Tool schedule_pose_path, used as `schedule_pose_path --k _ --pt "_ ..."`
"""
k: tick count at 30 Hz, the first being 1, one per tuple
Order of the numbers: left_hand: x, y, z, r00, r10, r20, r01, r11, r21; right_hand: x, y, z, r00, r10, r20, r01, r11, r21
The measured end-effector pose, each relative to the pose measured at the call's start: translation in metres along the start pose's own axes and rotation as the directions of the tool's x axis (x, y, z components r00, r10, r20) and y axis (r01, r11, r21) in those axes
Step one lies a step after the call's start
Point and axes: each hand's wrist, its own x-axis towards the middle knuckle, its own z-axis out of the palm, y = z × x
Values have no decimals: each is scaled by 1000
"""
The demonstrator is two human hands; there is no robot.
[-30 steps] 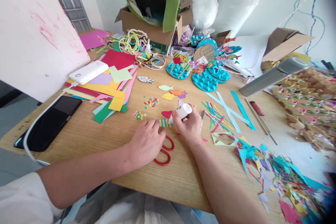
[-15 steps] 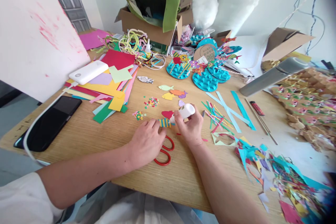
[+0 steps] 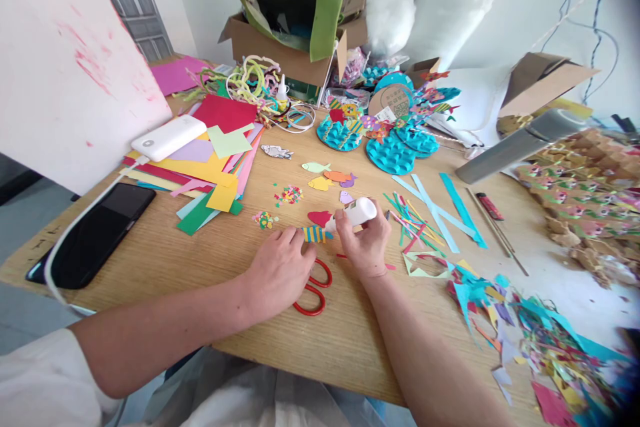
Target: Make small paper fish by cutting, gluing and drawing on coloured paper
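Striped paper piece (image 3: 313, 234): blue and yellow, centre of the frame, between your hands.
Left hand (image 3: 281, 265): your fingers touch the piece's left end; cannot tell whether they pinch it.
Right hand (image 3: 367, 245): your fingers grip the tilted white bottle (image 3: 363, 211), tip near the piece's right end.
Red scissors (image 3: 311, 312): on the desk (image 3: 350, 347), beside your left hand.

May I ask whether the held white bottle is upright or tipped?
Tipped: the right hand holds the white bottle aslant, broad end up.

White bottle (image 3: 361, 212) shifted rightward, right hand's fingers (image 3: 345, 228) likewise
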Motion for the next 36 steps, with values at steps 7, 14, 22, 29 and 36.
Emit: schedule_pose_path --k 7,14,22,29,36 --pt "0 -1 1 1000 -1 -7 1 1000 -21 4 2 -4 990 103 -96 -84 980 179" --pt "2 -1 -3 1000 -28 1 28 999 -42 50 30 -27 829 521 -203 -262 683 682" --pt "4 -3 -1 999 -41 -21 40 998 -52 83 96 -25 913 383 -141 -347 910 228" --pt "5 -6 1 999 -30 -26 29 998 -51 84 100 -22 970 236 -64 -240 970 -48" --pt "6 -11 1 1000 -15 -25 13 997 -80 53 53 -71 938 82 335 -26 985 -170"
